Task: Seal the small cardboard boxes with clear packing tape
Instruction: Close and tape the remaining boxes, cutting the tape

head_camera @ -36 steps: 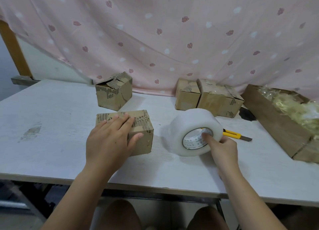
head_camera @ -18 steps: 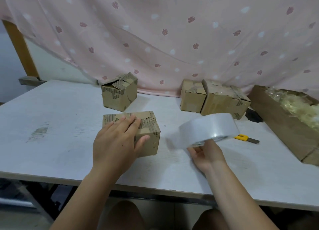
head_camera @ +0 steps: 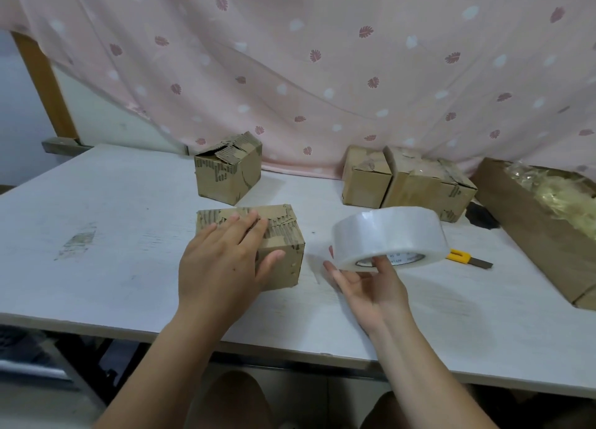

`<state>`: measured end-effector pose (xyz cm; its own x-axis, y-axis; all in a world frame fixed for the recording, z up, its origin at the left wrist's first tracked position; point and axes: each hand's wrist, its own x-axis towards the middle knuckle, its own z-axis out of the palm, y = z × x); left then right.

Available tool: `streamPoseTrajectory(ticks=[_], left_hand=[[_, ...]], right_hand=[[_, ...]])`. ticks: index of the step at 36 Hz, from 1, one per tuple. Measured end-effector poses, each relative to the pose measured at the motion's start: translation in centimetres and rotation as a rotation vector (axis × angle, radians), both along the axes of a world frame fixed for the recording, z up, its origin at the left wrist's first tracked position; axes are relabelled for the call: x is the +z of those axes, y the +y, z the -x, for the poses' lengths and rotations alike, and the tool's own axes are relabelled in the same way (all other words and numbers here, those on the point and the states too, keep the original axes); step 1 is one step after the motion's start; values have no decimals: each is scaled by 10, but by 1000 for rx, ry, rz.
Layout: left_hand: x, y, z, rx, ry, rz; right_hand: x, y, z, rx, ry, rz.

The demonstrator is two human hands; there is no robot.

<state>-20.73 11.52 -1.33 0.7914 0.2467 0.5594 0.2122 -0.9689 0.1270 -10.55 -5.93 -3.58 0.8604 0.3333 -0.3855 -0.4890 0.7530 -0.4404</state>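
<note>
So the tape roll [head_camera: 390,235] is lifted now, right hand [head_camera: 367,286] gripping it, thumb seemingly in the core. Meanwhile the left hand [head_camera: 222,261] lies flat, pinning the box [head_camera: 283,267]; I'd find the tape's free end first.

makeshift packing table [head_camera: 96,203], cardboard boxes [head_camera: 227,174], curtain [head_camera: 322,74]

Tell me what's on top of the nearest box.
The left hand lies flat on the box. Torn cardboard shows beyond it; the seam under the palm is hidden.
</note>
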Motion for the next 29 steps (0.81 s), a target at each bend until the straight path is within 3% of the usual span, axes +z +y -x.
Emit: streamPoseTrajectory(ticks=[8,13,16,19,23,29], left_hand=[[2,-1,-3,51,93,55],[14,1,-7,120,271,33],[29,12,-12,48,430,10],[46,28,-18,-66,546,168],[55,43,-22,-207,568,367],[53,21,-32,-200,624,270]], right_hand=[[3,0,9,28,-142,-108],[32,-2,8,65,-287,-298],[66,-9,1,60,-298,-315],[91,-17,-1,83,-304,-305],[104,-23,4,90,-313,-270],[110,-26,14,109,-329,-301]])
